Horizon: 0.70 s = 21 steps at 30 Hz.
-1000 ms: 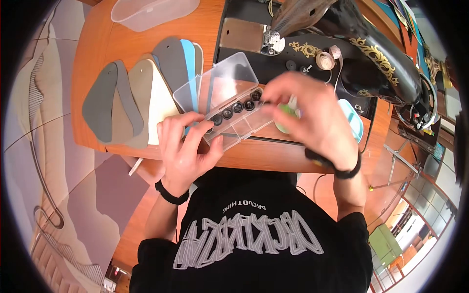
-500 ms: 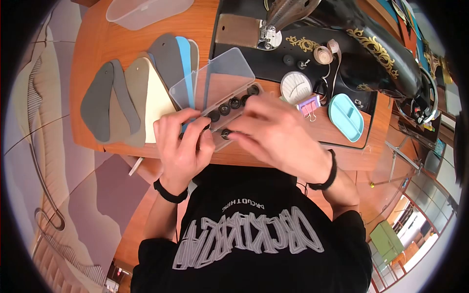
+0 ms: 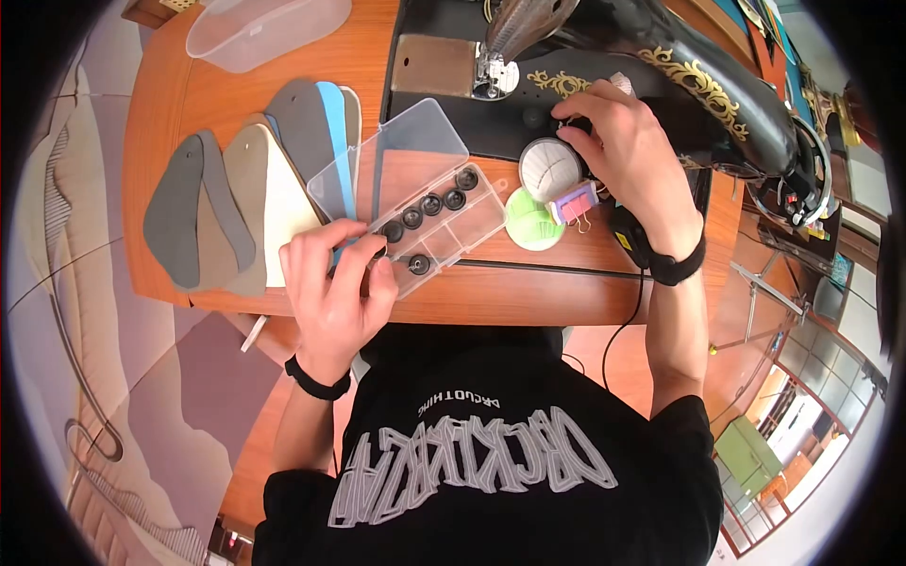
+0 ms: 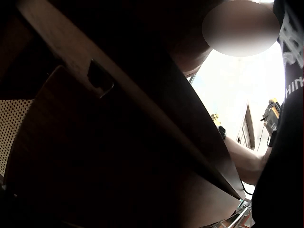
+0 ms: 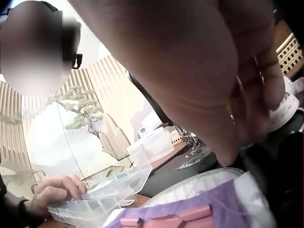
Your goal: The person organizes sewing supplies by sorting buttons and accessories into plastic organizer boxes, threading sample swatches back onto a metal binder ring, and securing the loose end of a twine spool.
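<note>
Inside box [image 3: 485, 223], disc [image 3: 419, 265] released, right hand [image 3: 625, 146] away

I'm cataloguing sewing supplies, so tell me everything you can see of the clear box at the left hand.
The clear box is oblong, apparently see-through plastic. Its lid, on the far side, stands open. Thin dividers part the inside: at least five black discs line the far side, and another sits in a nearer compartment. A small loop juts from the right end. The box slants over the table, its left end gripped by the left hand; whether its base touches the wood is unclear.
</note>
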Available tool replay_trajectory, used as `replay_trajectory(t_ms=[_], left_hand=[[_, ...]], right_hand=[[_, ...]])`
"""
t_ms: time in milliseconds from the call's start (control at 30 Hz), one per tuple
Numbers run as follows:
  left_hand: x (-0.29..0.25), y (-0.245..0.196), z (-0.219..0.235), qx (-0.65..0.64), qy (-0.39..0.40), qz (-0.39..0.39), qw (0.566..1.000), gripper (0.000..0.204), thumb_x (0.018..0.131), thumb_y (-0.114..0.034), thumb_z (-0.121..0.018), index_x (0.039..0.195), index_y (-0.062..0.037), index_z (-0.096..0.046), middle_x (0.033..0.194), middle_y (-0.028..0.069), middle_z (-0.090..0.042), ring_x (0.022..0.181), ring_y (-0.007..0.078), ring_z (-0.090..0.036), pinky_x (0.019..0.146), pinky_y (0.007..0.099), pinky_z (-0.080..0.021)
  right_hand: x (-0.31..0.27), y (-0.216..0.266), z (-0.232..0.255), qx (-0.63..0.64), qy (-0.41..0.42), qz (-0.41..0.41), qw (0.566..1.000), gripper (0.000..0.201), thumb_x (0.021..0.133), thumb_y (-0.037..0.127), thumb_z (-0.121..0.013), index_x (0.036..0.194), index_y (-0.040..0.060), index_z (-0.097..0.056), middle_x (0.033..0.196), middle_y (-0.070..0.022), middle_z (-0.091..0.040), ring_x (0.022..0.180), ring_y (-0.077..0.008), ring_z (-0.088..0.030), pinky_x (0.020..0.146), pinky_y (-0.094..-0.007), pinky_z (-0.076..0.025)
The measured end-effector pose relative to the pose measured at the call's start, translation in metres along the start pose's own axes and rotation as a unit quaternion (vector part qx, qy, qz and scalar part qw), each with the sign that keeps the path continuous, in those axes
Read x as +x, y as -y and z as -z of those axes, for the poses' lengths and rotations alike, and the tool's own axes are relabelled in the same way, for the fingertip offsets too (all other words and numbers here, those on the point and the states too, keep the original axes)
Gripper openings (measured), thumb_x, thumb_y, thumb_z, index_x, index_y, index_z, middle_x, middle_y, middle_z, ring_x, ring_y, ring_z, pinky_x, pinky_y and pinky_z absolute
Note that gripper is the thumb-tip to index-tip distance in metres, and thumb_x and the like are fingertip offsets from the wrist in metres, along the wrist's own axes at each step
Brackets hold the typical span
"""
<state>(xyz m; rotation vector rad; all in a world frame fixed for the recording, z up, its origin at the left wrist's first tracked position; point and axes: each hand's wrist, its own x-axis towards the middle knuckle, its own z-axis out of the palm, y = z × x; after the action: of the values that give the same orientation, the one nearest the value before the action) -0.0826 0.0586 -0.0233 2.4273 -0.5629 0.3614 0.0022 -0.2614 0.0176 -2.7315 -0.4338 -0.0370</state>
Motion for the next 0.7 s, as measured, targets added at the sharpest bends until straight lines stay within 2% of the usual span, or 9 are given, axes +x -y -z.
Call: replay_trajectory(t_ms=[100,167,300,367,400,433,467,533,700], left_hand=[[0.000,0.000,-0.001,0.001,-0.004,-0.001,1.000,0.015,0.081,-0.007,-0.070,0.095,-0.0025,-0.072,0.107,0.0121,-0.066,0.093,0.0286,-0.059,0.084,0.0397,-0.043],[0.001,0.001,-0.001,0.002,-0.006,-0.003,1.000,0.015,0.081,-0.006,-0.070,0.095,-0.0026,-0.072,0.107,0.0120,-0.066,0.092,0.0285,-0.059,0.083,0.0397,-0.043],[0.000,0.001,-0.001,-0.002,-0.010,-0.002,1.000,0.016,0.080,-0.006,-0.070,0.095,-0.0029,-0.072,0.108,0.0117,-0.067,0.093,0.0283,-0.060,0.083,0.0392,-0.043],[-0.001,0.004,0.001,-0.001,-0.013,0.000,1.000,0.016,0.079,-0.006,-0.070,0.095,-0.0030,-0.073,0.109,0.0117,-0.067,0.093,0.0281,-0.060,0.083,0.0390,-0.044],[-0.002,0.005,0.003,-0.025,-0.004,0.006,1.000,0.018,0.079,-0.006,-0.071,0.096,-0.0031,-0.073,0.110,0.0118,-0.067,0.093,0.0280,-0.060,0.083,0.0388,-0.044],[-0.002,0.006,0.005,-0.052,0.006,0.011,0.999,0.019,0.078,-0.007,-0.071,0.097,-0.0032,-0.073,0.111,0.0118,-0.068,0.094,0.0278,-0.060,0.084,0.0386,-0.044],[-0.002,0.009,0.009,-0.066,0.028,0.014,0.997,0.027,0.076,-0.014,-0.076,0.101,-0.0039,-0.073,0.115,0.0115,-0.068,0.096,0.0278,-0.060,0.085,0.0387,-0.045],[0.002,0.008,0.018,-0.066,0.041,0.002,0.997,0.033,0.073,-0.018,-0.079,0.103,-0.0046,-0.073,0.116,0.0111,-0.067,0.098,0.0280,-0.060,0.085,0.0387,-0.045],[-0.002,0.010,0.018,-0.046,0.060,-0.017,0.997,0.047,0.065,-0.025,-0.087,0.106,-0.0067,-0.073,0.121,0.0098,-0.066,0.101,0.0289,-0.060,0.086,0.0396,-0.046]], right_hand=[[0.004,-0.001,0.001,0.005,0.041,-0.040,0.998,0.018,0.086,0.007,-0.074,0.103,0.0037,-0.072,0.103,-0.0138,-0.070,0.092,-0.0381,-0.068,0.083,-0.0453,-0.055],[0.004,-0.008,0.000,0.011,0.036,-0.007,0.999,0.020,0.087,0.002,-0.075,0.105,0.0012,-0.068,0.093,-0.0156,-0.069,0.079,-0.0302,-0.070,0.071,-0.0373,-0.056],[-0.001,0.007,0.006,0.037,0.020,-0.019,0.999,0.020,0.087,0.002,-0.074,0.105,0.0009,-0.067,0.086,-0.0142,-0.070,0.077,-0.0267,-0.070,0.069,-0.0360,-0.056],[-0.010,0.032,0.014,0.100,-0.011,-0.074,0.992,0.018,0.087,0.003,-0.074,0.104,0.0010,-0.068,0.083,-0.0114,-0.071,0.072,-0.0217,-0.070,0.066,-0.0332,-0.055],[-0.014,0.053,0.020,0.144,0.017,-0.094,0.985,0.017,0.087,0.003,-0.074,0.103,0.0007,-0.069,0.084,-0.0096,-0.071,0.070,-0.0177,-0.069,0.064,-0.0306,-0.055],[-0.019,0.070,0.019,0.169,0.018,-0.066,0.983,0.017,0.087,0.004,-0.075,0.103,0.0021,-0.070,0.085,-0.0088,-0.072,0.069,-0.0174,-0.069,0.064,-0.0287,-0.054],[-0.022,0.083,0.019,0.204,0.059,-0.038,0.976,0.017,0.086,0.002,-0.074,0.102,0.0017,-0.068,0.091,-0.0123,-0.071,0.074,-0.0264,-0.072,0.067,-0.0337,-0.058],[-0.031,0.100,0.000,0.252,0.061,0.032,0.965,0.021,0.086,0.003,-0.075,0.105,0.0039,-0.066,0.092,-0.0125,-0.068,0.077,-0.0300,-0.070,0.066,-0.0391,-0.056],[-0.028,0.126,-0.030,0.210,0.097,0.112,0.966,0.018,0.082,0.007,-0.073,0.095,0.0037,-0.061,0.082,-0.0101,-0.061,0.080,-0.0300,-0.068,0.066,-0.0415,-0.054]])
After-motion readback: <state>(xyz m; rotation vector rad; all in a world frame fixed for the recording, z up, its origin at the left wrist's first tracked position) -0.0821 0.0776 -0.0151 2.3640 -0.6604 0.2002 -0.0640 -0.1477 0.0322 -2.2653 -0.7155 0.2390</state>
